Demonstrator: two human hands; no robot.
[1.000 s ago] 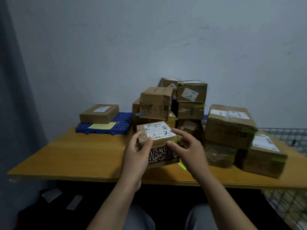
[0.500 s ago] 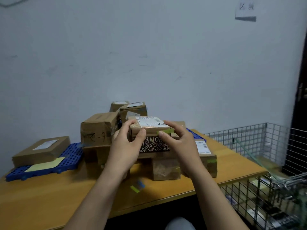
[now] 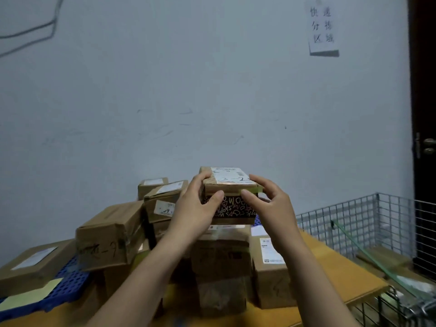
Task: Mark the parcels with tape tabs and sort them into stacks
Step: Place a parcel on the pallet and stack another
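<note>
A small brown parcel (image 3: 230, 184) with a white label marked "3-2" and a green tape tab at its right corner lies on a dark box printed with letters (image 3: 232, 210). Both are held up above a stack of brown parcels (image 3: 220, 256) on the table. My left hand (image 3: 195, 206) grips the pair from the left, thumb on the front face. From the right my right hand (image 3: 269, 204) grips the same pair, thumb near the tape tab.
More brown parcels (image 3: 111, 234) crowd the wooden table (image 3: 330, 277) at left and behind. A blue perforated pallet (image 3: 68, 282) at far left carries a flat parcel (image 3: 30, 265) and a yellow sheet. A wire cage (image 3: 389, 223) stands right of the table, by a dark door.
Both hands have carried the labelled parcel and the lettered box up from the table front and to the right, above the right-hand stack. The view has swung right and upward.
</note>
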